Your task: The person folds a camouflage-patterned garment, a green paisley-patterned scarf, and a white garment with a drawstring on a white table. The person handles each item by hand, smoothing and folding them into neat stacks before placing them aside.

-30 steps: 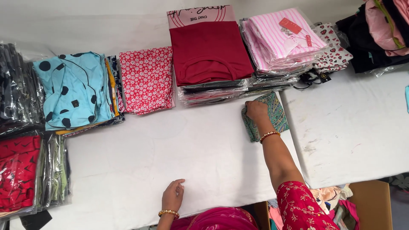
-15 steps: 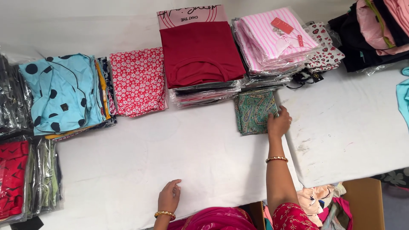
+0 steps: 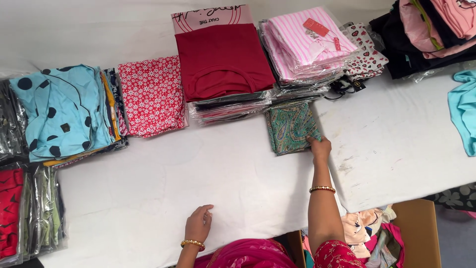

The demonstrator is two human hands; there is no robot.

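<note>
A folded green paisley cloth (image 3: 290, 128) lies on the white table (image 3: 198, 173) in front of the garment stacks. My right hand (image 3: 320, 147) touches its near right corner, fingers curled at the edge, a gold bangle on the wrist. Whether it grips the cloth cannot be told. My left hand (image 3: 199, 223) rests flat on the table near the front edge, fingers apart, holding nothing, also with a bangle.
Along the back stand a dark red garment stack (image 3: 223, 64), a pink striped stack (image 3: 310, 42), a red floral cloth (image 3: 152, 94) and a blue dotted stack (image 3: 59, 111). A cardboard box (image 3: 416, 233) of clothes sits below right. A light blue cloth (image 3: 463, 109) lies far right.
My right hand slid from the top of the green cloth back to its near right corner. The view shifted slightly. The left hand stayed put.
</note>
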